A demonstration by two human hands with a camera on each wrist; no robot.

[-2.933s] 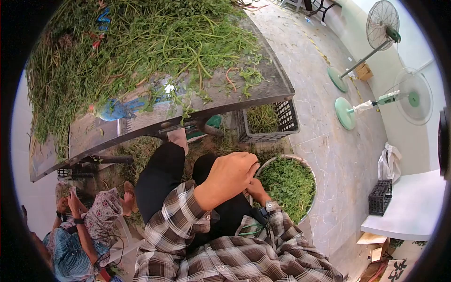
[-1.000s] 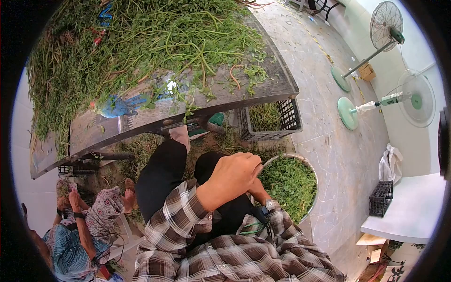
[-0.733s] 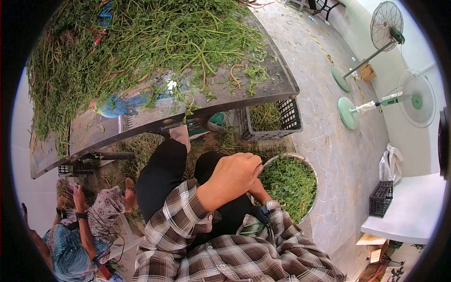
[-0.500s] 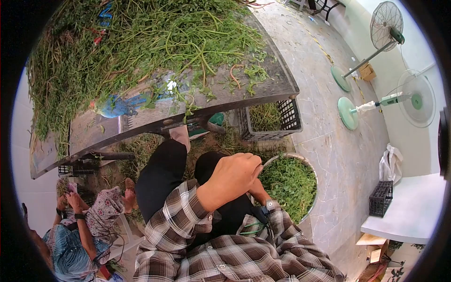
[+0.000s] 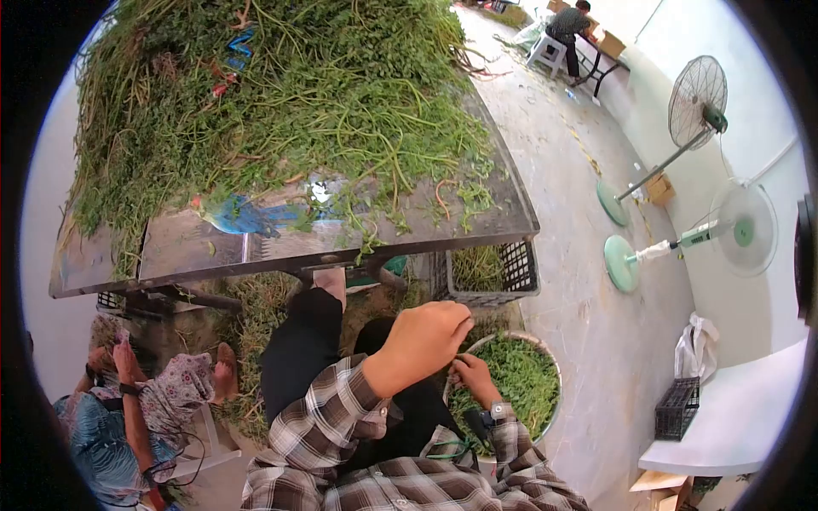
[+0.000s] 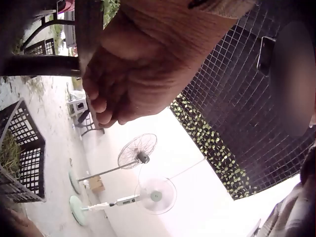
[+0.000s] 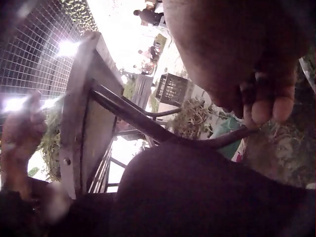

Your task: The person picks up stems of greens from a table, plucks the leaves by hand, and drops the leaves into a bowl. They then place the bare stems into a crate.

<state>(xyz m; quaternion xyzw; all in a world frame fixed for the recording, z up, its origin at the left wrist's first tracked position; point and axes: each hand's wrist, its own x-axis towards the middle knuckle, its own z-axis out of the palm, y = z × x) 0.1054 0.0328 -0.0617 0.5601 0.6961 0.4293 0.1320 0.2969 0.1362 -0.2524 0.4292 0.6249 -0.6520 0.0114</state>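
Observation:
My left hand point(image 5: 422, 336) is raised over my lap with its fingers curled into a loose fist. The left wrist view shows those fingers point(image 6: 106, 106) curled with nothing visible in them. Lower and to the right, my right hand point(image 5: 470, 372) hovers at the near rim of a round metal bowl point(image 5: 554, 375) full of picked green leaves point(image 5: 520, 383). Its fingers point(image 7: 266, 106) are curled, and whether they pinch a stem is hidden. A big heap of leafy stems point(image 5: 281, 94) covers the table point(image 5: 256, 247) in front of me.
A black plastic crate point(image 5: 486, 272) with stems stands under the table's right end. Two standing fans point(image 5: 694, 94) point(image 5: 733, 234) are on the tiled floor to the right. Another seated person point(image 5: 136, 400) works at lower left. A white counter point(image 5: 741, 417) and small black basket point(image 5: 677, 409) sit at right.
The view has tilted up and shows more of the heap and room. My right hand has come out from behind the left and now shows at the bowl's rim.

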